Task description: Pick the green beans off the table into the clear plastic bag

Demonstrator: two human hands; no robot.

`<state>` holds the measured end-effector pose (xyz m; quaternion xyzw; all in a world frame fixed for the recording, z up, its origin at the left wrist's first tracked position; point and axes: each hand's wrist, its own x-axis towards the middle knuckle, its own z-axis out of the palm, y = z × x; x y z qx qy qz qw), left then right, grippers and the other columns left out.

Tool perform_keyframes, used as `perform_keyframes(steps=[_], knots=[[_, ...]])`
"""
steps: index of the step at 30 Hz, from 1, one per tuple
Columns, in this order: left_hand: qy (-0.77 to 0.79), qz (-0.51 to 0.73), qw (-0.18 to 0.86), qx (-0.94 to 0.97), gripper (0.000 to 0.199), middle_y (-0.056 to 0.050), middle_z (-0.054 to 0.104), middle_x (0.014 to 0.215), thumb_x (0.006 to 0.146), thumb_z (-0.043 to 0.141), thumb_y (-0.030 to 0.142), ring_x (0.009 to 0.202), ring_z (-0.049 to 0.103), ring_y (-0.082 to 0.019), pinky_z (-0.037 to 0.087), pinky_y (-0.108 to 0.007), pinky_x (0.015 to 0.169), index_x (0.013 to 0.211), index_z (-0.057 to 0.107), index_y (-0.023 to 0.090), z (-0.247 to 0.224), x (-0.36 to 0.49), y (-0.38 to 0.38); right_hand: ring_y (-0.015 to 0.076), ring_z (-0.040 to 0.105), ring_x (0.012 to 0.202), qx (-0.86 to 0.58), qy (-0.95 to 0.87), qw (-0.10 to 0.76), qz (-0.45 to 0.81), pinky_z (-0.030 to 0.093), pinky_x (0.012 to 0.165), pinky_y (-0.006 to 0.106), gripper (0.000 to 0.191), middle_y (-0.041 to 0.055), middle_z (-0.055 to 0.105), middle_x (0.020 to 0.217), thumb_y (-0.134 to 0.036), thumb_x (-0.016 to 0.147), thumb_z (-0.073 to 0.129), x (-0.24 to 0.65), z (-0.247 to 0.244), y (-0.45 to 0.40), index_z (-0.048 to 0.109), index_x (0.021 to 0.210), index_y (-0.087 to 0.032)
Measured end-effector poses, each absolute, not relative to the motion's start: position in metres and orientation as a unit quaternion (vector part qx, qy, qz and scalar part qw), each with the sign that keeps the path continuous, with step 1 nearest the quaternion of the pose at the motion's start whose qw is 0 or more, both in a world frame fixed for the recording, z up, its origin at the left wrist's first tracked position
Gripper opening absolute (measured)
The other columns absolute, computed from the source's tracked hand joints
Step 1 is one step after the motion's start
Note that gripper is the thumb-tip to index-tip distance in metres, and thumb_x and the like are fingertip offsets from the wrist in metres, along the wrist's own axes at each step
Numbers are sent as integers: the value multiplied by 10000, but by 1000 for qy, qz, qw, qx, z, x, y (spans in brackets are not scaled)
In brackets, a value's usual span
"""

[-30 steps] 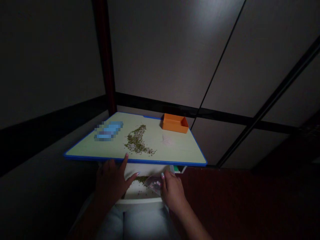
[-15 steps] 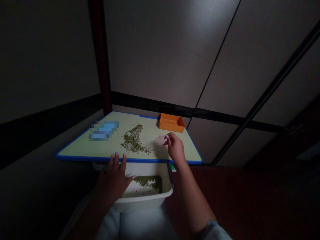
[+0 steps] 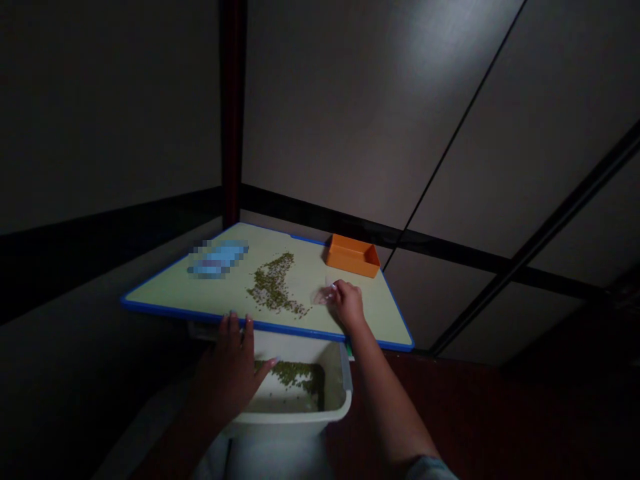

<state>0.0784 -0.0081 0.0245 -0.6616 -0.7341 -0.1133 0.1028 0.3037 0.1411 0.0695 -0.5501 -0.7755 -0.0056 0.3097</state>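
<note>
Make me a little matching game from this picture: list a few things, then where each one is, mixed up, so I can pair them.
Things:
1. Orange tray
2. Green seeds
3. Clear plastic bag
4. Left hand

Places:
A. Pinched in the right hand
B. Fingertips on the near edge of the pale green board, above the white tub
C. In a long strip in the board's middle
D. At the board's far edge

Pairs: 1-D, 2-C, 3-A, 4-B
</note>
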Motion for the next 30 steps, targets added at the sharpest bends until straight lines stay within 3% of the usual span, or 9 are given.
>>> perform_keyframes(steps=[15, 21, 30], knots=[[-711, -141, 117, -679, 814, -316, 256, 1552, 844, 447, 563, 1473, 203, -402, 454, -499, 992, 1438, 364, 14, 16, 72, -9, 188, 588, 848, -555, -788, 266, 5, 264, 779, 291, 219, 66, 709, 871, -200, 963, 420, 304, 71, 135, 635, 929, -184], [-696, -128, 116, -697, 715, -228, 269, 1582, 868, 439, 506, 1466, 255, -366, 443, -506, 989, 1469, 362, 127, 25, 73, -13, 185, 582, 799, -544, -794, 273, 16, 274, 775, 289, 226, 66, 707, 850, -219, 973, 410, 304, 70, 136, 623, 906, -182], [-695, -109, 116, -701, 713, -237, 269, 1578, 873, 460, 485, 1460, 273, -366, 412, -528, 1005, 1470, 355, 110, 29, 75, -15, 177, 571, 771, -534, -799, 275, 24, 296, 796, 287, 226, 59, 702, 836, -214, 970, 418, 302, 70, 136, 631, 905, -179]])
